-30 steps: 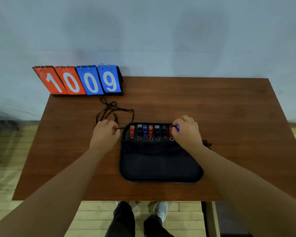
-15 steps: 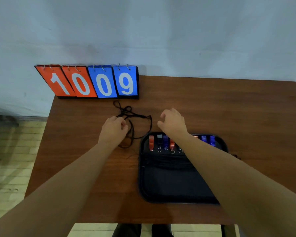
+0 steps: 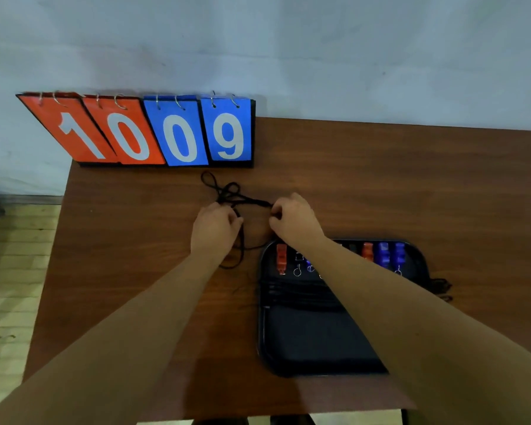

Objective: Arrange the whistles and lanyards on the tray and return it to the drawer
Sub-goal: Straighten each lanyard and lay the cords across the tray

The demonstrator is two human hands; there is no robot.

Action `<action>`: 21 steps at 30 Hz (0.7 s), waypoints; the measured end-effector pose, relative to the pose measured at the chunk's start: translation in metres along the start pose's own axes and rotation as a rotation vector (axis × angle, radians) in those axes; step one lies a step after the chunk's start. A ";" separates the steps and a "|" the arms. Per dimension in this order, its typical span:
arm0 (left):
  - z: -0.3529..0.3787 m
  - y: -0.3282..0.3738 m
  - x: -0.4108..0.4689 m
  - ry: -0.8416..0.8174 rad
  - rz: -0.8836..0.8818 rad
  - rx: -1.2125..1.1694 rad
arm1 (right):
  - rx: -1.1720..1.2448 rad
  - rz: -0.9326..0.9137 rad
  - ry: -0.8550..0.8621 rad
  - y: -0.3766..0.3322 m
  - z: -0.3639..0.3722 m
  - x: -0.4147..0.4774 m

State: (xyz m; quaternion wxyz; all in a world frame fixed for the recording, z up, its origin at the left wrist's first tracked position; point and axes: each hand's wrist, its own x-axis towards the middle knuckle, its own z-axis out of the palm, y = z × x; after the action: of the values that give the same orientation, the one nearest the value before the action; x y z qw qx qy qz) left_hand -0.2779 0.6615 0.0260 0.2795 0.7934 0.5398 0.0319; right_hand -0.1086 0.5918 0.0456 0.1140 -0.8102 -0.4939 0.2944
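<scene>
The left hand (image 3: 216,230) and right hand (image 3: 295,220) each pinch the tangled thin black cord lanyard (image 3: 227,191). Pulling them apart would likely tighten the knot.

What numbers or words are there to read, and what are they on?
"1": white, on the left red card of the scoreboard.
"0": white, on the right red card.
"0": white, on the left blue card.
"9": white, on the right blue card.
No writing can be made out on the whistles or the tray.
</scene>
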 end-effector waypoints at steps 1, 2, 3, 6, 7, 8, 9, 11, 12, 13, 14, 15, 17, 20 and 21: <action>-0.006 0.000 -0.001 0.011 -0.004 -0.084 | 0.018 -0.006 0.016 0.000 -0.001 0.000; -0.015 0.002 -0.003 0.019 -0.017 -0.181 | 0.054 -0.011 0.025 -0.003 -0.004 -0.001; -0.026 0.006 -0.005 0.020 -0.038 -0.279 | 0.107 -0.019 0.020 -0.006 -0.007 -0.003; -0.058 0.027 -0.011 0.001 -0.097 -0.455 | 0.333 -0.059 -0.114 -0.027 -0.025 -0.009; -0.067 0.034 -0.013 -0.002 -0.092 -0.469 | 0.443 -0.060 -0.176 -0.036 -0.032 -0.014; -0.076 0.042 -0.016 0.002 -0.082 -0.487 | 0.565 -0.045 -0.232 -0.045 -0.040 -0.019; -0.084 0.049 -0.018 0.009 -0.079 -0.517 | 0.686 -0.015 -0.281 -0.053 -0.047 -0.025; -0.099 0.062 -0.022 0.044 -0.081 -0.660 | 0.873 0.033 -0.350 -0.063 -0.059 -0.038; -0.107 0.069 -0.025 0.062 -0.083 -0.746 | 0.912 0.033 -0.363 -0.066 -0.065 -0.044; -0.116 0.075 -0.028 0.074 -0.081 -0.826 | 0.921 0.022 -0.363 -0.069 -0.072 -0.050; -0.122 0.079 -0.029 0.085 -0.069 -0.884 | 0.909 0.009 -0.353 -0.070 -0.077 -0.054; -0.129 0.083 -0.031 0.103 -0.042 -0.905 | 0.874 -0.016 -0.325 -0.072 -0.086 -0.059; -0.139 0.087 -0.034 0.132 0.018 -0.859 | 0.751 -0.077 -0.201 -0.074 -0.102 -0.063; -0.151 0.096 -0.046 0.177 0.085 -0.749 | 0.638 -0.130 -0.027 -0.071 -0.130 -0.070; -0.154 0.099 -0.051 0.196 0.087 -0.700 | 0.581 -0.166 0.004 -0.070 -0.139 -0.072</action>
State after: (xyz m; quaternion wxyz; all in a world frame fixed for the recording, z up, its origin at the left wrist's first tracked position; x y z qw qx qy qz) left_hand -0.2700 0.6545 0.2158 0.4796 0.6649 0.4861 0.3026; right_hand -0.1020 0.5782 0.2163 0.3657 -0.7009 -0.4534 0.4117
